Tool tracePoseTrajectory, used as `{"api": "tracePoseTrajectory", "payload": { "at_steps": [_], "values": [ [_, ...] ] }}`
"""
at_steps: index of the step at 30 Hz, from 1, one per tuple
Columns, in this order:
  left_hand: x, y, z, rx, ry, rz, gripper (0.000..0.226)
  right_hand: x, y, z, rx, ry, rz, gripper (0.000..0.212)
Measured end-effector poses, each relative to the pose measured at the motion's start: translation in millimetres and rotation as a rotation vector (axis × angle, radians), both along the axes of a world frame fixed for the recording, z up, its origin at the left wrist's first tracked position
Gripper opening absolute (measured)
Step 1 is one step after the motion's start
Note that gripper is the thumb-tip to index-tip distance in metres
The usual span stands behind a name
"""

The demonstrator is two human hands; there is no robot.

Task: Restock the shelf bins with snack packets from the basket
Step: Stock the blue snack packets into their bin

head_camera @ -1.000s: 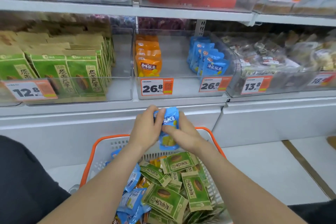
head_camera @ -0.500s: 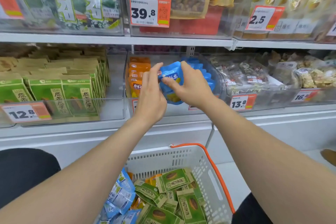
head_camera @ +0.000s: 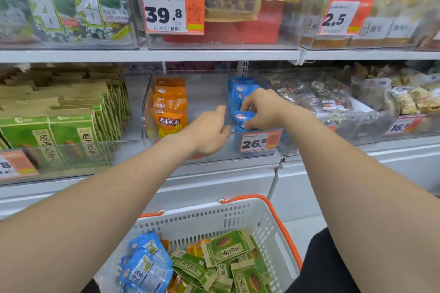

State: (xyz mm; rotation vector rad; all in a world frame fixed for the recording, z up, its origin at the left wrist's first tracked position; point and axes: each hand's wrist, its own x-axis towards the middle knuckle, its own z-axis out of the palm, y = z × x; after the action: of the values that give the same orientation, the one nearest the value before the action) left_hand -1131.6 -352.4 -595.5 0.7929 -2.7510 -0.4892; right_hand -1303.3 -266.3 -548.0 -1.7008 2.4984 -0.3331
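My right hand (head_camera: 266, 109) pinches a blue snack packet (head_camera: 244, 118) at the front of the blue row (head_camera: 240, 89), inside the clear middle shelf bin (head_camera: 209, 150). My left hand (head_camera: 209, 133) hovers at the bin's front wall, fingers relaxed, holding nothing. Orange packets (head_camera: 169, 107) stand in a row on the bin's left side. Below, the white basket with orange handles (head_camera: 269, 223) holds blue packets (head_camera: 147, 261), green packets (head_camera: 226, 247) and some orange ones.
Green seed packets (head_camera: 69, 131) fill the bin to the left. A bin of mixed clear-wrapped snacks (head_camera: 333, 100) stands to the right. The upper shelf (head_camera: 152, 54) carries seaweed packs, nut bags and price tags. A white cabinet front runs below the bins.
Both hands carried the blue packet from above the basket up into the middle bin. My left hand has let go of it; my right hand sets it at the front of the blue row.
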Motion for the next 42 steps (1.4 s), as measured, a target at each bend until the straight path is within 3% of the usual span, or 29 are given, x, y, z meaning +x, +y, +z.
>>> {"api": "tracePoseTrajectory", "payload": {
  "at_steps": [4, 11, 14, 18, 21, 25, 28, 31, 35, 38, 42],
  "values": [
    [-3, 2, -6, -0.014, 0.089, 0.060, 0.052, 6, -3, 10, 0.045, 0.193, -0.060, 0.016],
    [-14, 21, -18, -0.220, 0.106, 0.220, 0.035, 16, 0, 12, 0.019, 0.393, -0.241, 0.034],
    [-11, 22, -22, -0.228, 0.221, 0.215, 0.030, 21, 1, 11, 0.006, 0.400, -0.292, 0.035],
    [0, 22, -28, -0.342, 0.415, 0.052, 0.029, 38, 0, 10, -0.033, 0.405, -0.399, 0.041],
    [15, 21, -30, -0.565, 0.406, 0.023, 0.021, 60, 0, 9, -0.069, 0.396, -0.392, 0.045],
    [43, 17, -36, -0.826, 0.341, -0.036, 0.004, 99, 8, 7, -0.069, 0.264, -0.215, 0.033],
    [65, 7, -51, -0.832, 0.230, -0.125, 0.006, 129, 18, 4, -0.006, 0.162, -0.136, 0.032],
    [79, 12, -53, -0.744, 0.035, -0.273, 0.016, 154, 23, -8, 0.260, 0.120, -0.022, 0.023],
    [93, 34, -54, -0.393, -0.551, -0.135, 0.025, 176, 19, -35, 0.691, 0.078, 0.095, 0.022],
    [109, 30, -89, -0.214, -0.733, -0.076, 0.028, 186, 12, -60, 0.789, 0.108, 0.223, 0.027],
    [137, 19, -131, -0.025, -0.894, 0.023, 0.028, 196, 1, -98, 0.746, 0.216, 0.342, 0.026]
  ]
}}
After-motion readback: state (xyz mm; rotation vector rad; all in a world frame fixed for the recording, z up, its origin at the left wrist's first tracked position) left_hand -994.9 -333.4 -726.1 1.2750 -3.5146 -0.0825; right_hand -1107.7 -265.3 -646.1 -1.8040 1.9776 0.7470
